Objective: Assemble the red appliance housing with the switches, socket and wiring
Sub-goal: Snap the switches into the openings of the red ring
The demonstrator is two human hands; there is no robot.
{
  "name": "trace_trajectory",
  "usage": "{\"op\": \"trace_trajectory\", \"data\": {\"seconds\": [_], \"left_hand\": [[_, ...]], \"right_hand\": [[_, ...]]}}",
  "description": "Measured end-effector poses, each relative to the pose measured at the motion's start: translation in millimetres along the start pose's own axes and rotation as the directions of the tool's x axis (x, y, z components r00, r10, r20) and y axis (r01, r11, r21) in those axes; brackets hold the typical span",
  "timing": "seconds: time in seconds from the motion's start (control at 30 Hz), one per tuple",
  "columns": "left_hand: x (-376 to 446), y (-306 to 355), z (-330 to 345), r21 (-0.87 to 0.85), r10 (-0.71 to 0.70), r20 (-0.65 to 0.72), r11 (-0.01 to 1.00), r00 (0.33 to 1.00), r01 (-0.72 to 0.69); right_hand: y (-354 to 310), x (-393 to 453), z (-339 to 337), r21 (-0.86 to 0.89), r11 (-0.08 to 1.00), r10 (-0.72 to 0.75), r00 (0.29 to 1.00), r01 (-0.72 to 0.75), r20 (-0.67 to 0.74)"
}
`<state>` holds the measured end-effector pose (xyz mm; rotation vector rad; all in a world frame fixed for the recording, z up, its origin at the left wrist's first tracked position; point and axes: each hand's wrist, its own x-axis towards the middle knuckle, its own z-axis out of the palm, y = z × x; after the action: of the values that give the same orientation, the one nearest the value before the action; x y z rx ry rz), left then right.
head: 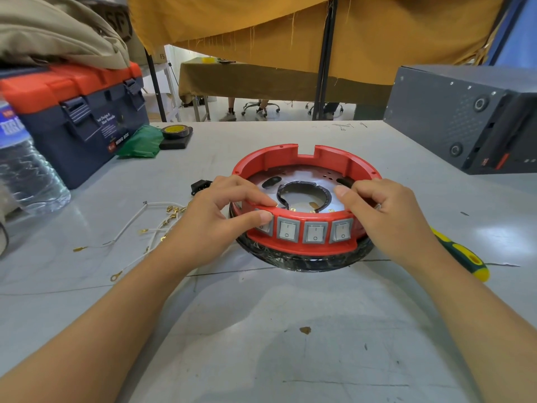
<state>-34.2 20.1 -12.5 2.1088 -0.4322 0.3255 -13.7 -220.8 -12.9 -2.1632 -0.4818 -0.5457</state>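
The red housing [305, 170] sits open side up on a black ring near the middle of the table [261, 330], its near wall carrying a row of four grey switches [315, 232]. The left hand [215, 216] pinches that wall at the leftmost switch, thumb on the switch face and index finger curled over the rim, probably to press the switch home in its slot. The right hand [386, 213] grips the wall at the row's right end, thumb over the rim and fingers outside, apparently steadying the housing against that push. Just left of the housing lies the black socket [199, 186], not yet fitted; farther left, loose white wires [151, 228] with brass terminals wait within reach. A yellow-green screwdriver [465, 257] lies right of the housing, partly under the right forearm.
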Motion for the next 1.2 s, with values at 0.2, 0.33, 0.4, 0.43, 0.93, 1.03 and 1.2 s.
{"op": "trace_trajectory", "data": {"seconds": [0.2, 0.33, 0.4, 0.43, 0.93, 1.03, 1.2], "left_hand": [[-1, -3, 4, -0.043, 0.02, -0.089, 0.999, 0.996, -0.024], [2, -5, 2, -0.01, 0.013, -0.249, 1.0, 0.968, -0.016], [4, -9, 1, -0.066, -0.085, -0.269, 0.995, 0.959, 0.07], [5, -11, 1, -0.108, -0.144, -0.256, 0.987, 0.956, 0.12], [9, -10, -6, -0.249, -0.323, -0.221, 0.931, 0.92, 0.267], [9, -5, -12, -0.161, -0.324, -0.17, 0.941, 0.931, 0.298], [5, -1, -21, -0.11, -0.344, -0.066, 0.936, 0.937, 0.336]], "right_hand": [[1, 0, -3, 0.069, 0.998, 0.001, 1.0, -0.001, 0.003], [-2, 0, -7, 0.139, 0.99, 0.013, 1.0, -0.015, 0.014], [-3, 0, -9, 0.214, 0.977, 0.015, 1.0, -0.019, 0.019], [-4, 0, -11, 0.236, 0.972, 0.016, 1.0, -0.021, 0.023], [12, 8, -14, 0.353, 0.897, 0.265, 0.963, -0.267, 0.055], [11, 9, -15, 0.43, 0.834, 0.316, 0.938, -0.346, 0.143], [9, 12, -19, 0.441, 0.806, 0.371, 0.918, -0.395, 0.142]]}}
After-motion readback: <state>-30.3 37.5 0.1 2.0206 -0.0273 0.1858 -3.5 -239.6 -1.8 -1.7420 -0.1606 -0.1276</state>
